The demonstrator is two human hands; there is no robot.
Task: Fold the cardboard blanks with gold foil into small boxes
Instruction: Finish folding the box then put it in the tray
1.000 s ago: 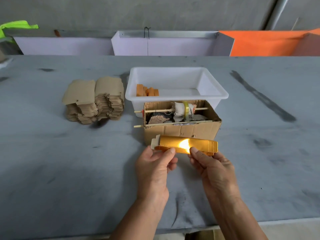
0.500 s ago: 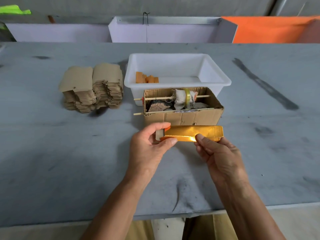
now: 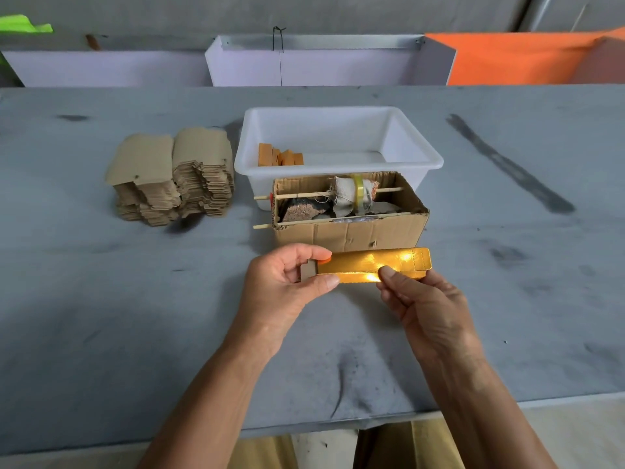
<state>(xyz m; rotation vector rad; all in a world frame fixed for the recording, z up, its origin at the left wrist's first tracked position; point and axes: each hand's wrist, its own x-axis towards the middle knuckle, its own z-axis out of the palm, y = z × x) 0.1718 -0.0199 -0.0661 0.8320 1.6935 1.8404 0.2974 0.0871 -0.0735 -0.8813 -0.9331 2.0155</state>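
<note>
— Gold-foil cardboard blank [image 3: 372, 265], long and narrow: where does it sit?

— Held above the grey work table [image 3: 101, 299], just in front of the open brown corrugated cardboard box [image 3: 348, 235], lying crosswise with its shiny side up. A plain brown tab sticks out at its left end.

— And the left hand [image 3: 287, 286]?

— It grips that left end. The thumb lies along the near edge, the forefinger curls over the far edge, and the other fingers are curled behind the tab.

— The right hand [image 3: 426, 306]?

— Its thumb presses on the near edge of the blank, right of the middle. The other fingers go underneath, so I cannot tell how they lie, but the blank is pinched between thumb and fingers.

— What is inside the corrugated box?

— Two thin wooden sticks [image 3: 338, 194] run lengthwise through it, and a cloth bundle with a roll of clear yellowish tape [image 3: 357, 194] hangs on the far one. Dark scraps lie at the bottom.

— Behind that box?

— A white rectangular plastic tub [image 3: 416, 154], touching the box's far side. A few small orange-gold folded boxes [image 3: 279, 156] lie in the tub's left corner.

— To the left of the box?

— Two stacks of flat brown cardboard blanks [image 3: 172, 177], side by side on the table, well apart from the hands.

— Farther back?

— Beyond the table's far edge stand pale lilac bins [image 3: 314, 67] and, to the right of them, an orange one [image 3: 514, 59].
</note>
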